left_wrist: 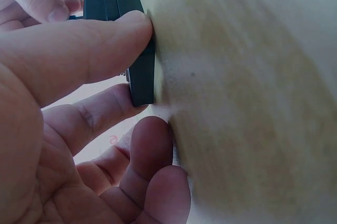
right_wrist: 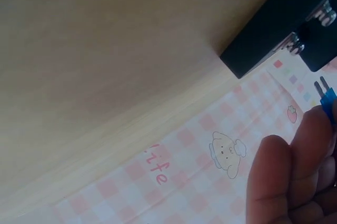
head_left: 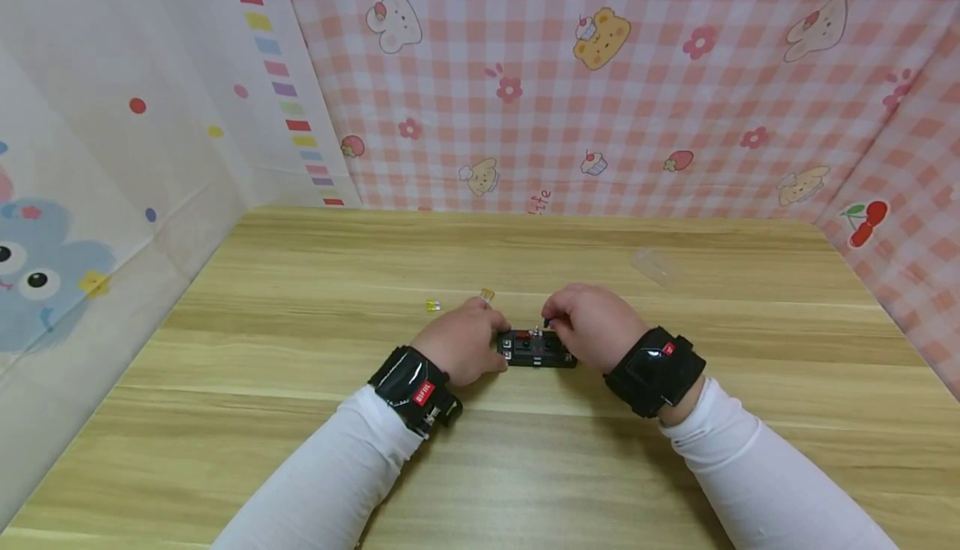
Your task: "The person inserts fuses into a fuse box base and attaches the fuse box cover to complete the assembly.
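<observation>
A black fuse block [head_left: 537, 350] with metal screw terminals lies lengthwise on the wooden table, a red piece showing near its middle. My left hand [head_left: 467, 342] pinches its left end between thumb and forefinger; in the left wrist view the thumb [left_wrist: 118, 37] presses along the block's side [left_wrist: 142, 79], and the other fingers curl near the tabletop. My right hand [head_left: 596, 327] pinches a small blue blade fuse [right_wrist: 327, 100], its two metal prongs pointing out past the fingertips. That hand hovers just over the block's back right part, with the fuse apart from the block in the right wrist view.
Behind my left hand lie a small yellow piece [head_left: 433, 306] and an orange-and-clear piece [head_left: 487, 294]. A clear plastic piece [head_left: 655, 267] rests farther back on the right. Pink checked cloth [head_left: 540, 117] hangs behind the table [head_left: 480, 467].
</observation>
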A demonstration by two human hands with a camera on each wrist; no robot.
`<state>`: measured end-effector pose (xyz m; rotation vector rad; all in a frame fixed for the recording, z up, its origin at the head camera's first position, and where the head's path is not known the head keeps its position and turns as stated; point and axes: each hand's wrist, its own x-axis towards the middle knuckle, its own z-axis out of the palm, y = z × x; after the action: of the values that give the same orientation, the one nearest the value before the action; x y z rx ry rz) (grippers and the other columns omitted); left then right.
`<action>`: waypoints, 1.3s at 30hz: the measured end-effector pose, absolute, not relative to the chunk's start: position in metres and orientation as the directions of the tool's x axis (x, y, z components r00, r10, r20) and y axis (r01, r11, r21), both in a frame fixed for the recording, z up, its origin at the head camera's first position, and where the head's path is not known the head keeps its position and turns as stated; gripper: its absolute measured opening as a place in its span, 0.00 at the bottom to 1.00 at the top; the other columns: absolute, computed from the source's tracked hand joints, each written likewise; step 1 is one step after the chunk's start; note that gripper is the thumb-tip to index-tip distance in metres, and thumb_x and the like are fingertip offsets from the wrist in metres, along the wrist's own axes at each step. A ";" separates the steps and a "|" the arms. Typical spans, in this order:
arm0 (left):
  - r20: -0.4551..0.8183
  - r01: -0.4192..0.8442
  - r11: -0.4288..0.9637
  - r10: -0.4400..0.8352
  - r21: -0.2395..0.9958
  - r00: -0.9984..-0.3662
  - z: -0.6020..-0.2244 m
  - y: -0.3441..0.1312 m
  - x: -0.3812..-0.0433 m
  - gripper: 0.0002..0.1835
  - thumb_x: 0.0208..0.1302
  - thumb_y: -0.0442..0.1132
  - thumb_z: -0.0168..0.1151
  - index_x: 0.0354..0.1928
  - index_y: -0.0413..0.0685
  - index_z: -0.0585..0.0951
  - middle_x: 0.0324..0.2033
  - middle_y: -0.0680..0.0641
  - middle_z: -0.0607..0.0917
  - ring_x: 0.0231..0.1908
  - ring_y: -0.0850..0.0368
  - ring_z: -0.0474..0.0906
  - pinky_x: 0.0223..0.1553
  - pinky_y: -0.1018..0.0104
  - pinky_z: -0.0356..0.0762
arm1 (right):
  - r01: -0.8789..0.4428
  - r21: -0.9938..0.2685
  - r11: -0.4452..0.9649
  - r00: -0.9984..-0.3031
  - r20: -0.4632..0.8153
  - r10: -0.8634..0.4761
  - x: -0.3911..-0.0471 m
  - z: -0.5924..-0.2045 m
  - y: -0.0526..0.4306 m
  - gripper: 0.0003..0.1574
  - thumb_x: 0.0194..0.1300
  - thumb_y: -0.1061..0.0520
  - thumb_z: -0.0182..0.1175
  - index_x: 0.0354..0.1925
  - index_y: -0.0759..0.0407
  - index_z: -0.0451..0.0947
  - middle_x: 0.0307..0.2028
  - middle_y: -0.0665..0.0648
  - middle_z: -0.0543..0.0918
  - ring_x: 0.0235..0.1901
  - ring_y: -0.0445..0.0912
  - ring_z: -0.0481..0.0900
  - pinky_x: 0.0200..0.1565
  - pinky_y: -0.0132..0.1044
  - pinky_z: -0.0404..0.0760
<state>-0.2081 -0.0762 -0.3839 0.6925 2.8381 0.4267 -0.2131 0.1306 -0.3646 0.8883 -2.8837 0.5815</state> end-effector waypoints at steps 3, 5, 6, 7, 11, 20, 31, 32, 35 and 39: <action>-0.112 0.417 0.848 0.473 0.326 -0.874 -0.383 -0.076 -0.208 0.26 0.50 0.50 0.70 0.53 0.51 0.79 0.44 0.51 0.73 0.35 0.60 0.70 0.38 0.65 0.72 | -0.550 -0.329 0.768 -0.834 0.161 -0.528 -0.213 -0.365 0.131 0.04 0.59 0.62 0.61 0.34 0.55 0.82 0.29 0.50 0.78 0.28 0.42 0.71 0.33 0.39 0.76; -0.109 0.419 0.848 0.474 0.325 -0.874 -0.383 -0.076 -0.207 0.26 0.50 0.50 0.70 0.53 0.51 0.80 0.44 0.51 0.73 0.35 0.60 0.70 0.39 0.65 0.72 | -0.552 -0.326 0.768 -0.832 0.154 -0.532 -0.213 -0.365 0.131 0.04 0.59 0.62 0.61 0.33 0.55 0.82 0.29 0.49 0.78 0.28 0.42 0.71 0.33 0.39 0.76; -0.108 0.421 0.847 0.475 0.324 -0.873 -0.383 -0.075 -0.207 0.26 0.50 0.50 0.70 0.52 0.51 0.80 0.44 0.51 0.73 0.35 0.60 0.70 0.39 0.65 0.72 | -0.555 -0.323 0.767 -0.830 0.154 -0.536 -0.213 -0.365 0.131 0.04 0.58 0.62 0.61 0.33 0.55 0.82 0.29 0.49 0.78 0.28 0.41 0.72 0.33 0.39 0.76; -0.107 0.421 0.847 0.475 0.324 -0.873 -0.383 -0.075 -0.207 0.26 0.50 0.50 0.70 0.52 0.51 0.80 0.44 0.51 0.73 0.35 0.60 0.70 0.39 0.65 0.72 | -0.557 -0.322 0.766 -0.829 0.153 -0.538 -0.213 -0.365 0.131 0.04 0.58 0.62 0.61 0.33 0.55 0.82 0.29 0.49 0.78 0.28 0.41 0.72 0.33 0.39 0.76; -0.110 0.420 0.848 0.475 0.324 -0.873 -0.383 -0.076 -0.207 0.26 0.51 0.50 0.70 0.52 0.51 0.80 0.44 0.51 0.73 0.36 0.60 0.70 0.39 0.65 0.72 | -0.554 -0.321 0.768 -0.830 0.147 -0.538 -0.213 -0.365 0.131 0.04 0.58 0.63 0.62 0.33 0.55 0.82 0.29 0.49 0.79 0.28 0.41 0.72 0.33 0.39 0.76; -0.125 0.399 0.854 0.460 0.334 -0.879 -0.384 -0.075 -0.208 0.25 0.51 0.50 0.70 0.52 0.51 0.80 0.43 0.52 0.73 0.35 0.60 0.70 0.38 0.66 0.72 | -0.546 -0.339 0.766 -0.832 0.117 -0.542 -0.213 -0.368 0.130 0.05 0.57 0.63 0.62 0.32 0.54 0.82 0.27 0.48 0.79 0.26 0.40 0.72 0.31 0.37 0.75; -0.115 0.409 0.851 0.466 0.328 -0.877 -0.384 -0.075 -0.207 0.25 0.51 0.50 0.70 0.52 0.51 0.80 0.43 0.52 0.73 0.35 0.60 0.69 0.39 0.66 0.72 | -0.555 -0.353 0.754 -0.825 0.117 -0.553 -0.212 -0.367 0.130 0.04 0.56 0.62 0.61 0.30 0.54 0.80 0.25 0.48 0.77 0.25 0.40 0.71 0.29 0.36 0.74; -0.114 0.410 0.851 0.466 0.328 -0.877 -0.384 -0.075 -0.207 0.25 0.51 0.49 0.70 0.52 0.51 0.80 0.43 0.51 0.73 0.35 0.60 0.69 0.39 0.66 0.72 | -0.553 -0.354 0.754 -0.826 0.116 -0.551 -0.212 -0.367 0.130 0.04 0.56 0.62 0.61 0.30 0.54 0.80 0.25 0.47 0.77 0.25 0.40 0.71 0.29 0.36 0.74; -0.112 0.415 0.851 0.470 0.323 -0.876 -0.384 -0.075 -0.207 0.25 0.51 0.50 0.70 0.52 0.51 0.80 0.43 0.51 0.73 0.36 0.60 0.69 0.39 0.66 0.72 | -0.552 -0.358 0.753 -0.827 0.116 -0.550 -0.211 -0.367 0.129 0.04 0.56 0.62 0.61 0.30 0.53 0.80 0.25 0.47 0.77 0.25 0.40 0.71 0.29 0.36 0.74; -0.110 0.420 0.850 0.473 0.319 -0.874 -0.384 -0.075 -0.207 0.25 0.51 0.50 0.70 0.52 0.51 0.80 0.43 0.51 0.73 0.36 0.60 0.69 0.40 0.66 0.72 | -0.551 -0.360 0.753 -0.827 0.116 -0.550 -0.211 -0.367 0.129 0.04 0.56 0.62 0.61 0.29 0.53 0.80 0.26 0.47 0.77 0.25 0.40 0.71 0.29 0.36 0.74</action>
<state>-0.2073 -0.0751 -0.3837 0.6929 2.8417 0.4270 -0.2113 0.1290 -0.3669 0.9222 -2.9385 0.6048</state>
